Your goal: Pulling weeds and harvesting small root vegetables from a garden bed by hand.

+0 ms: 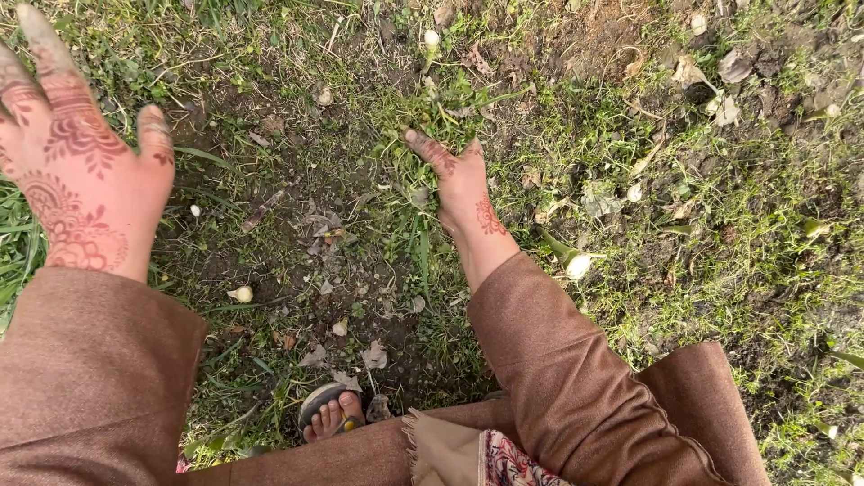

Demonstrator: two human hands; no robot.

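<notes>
Grass (450, 103) in a green tuft sits under the right hand (463, 184), whose fingers curl down into the blades and close on them at the top middle of the view. Bare soil (297, 243) lies just left of that tuft. The left hand (76, 171), patterned with henna, hangs raised and apart from the ground at the left edge, fingers spread wide and holding nothing. Below, a sandalled foot (331, 416) shows between brown sleeves (558, 360), near a pale bulb (578, 264).
</notes>
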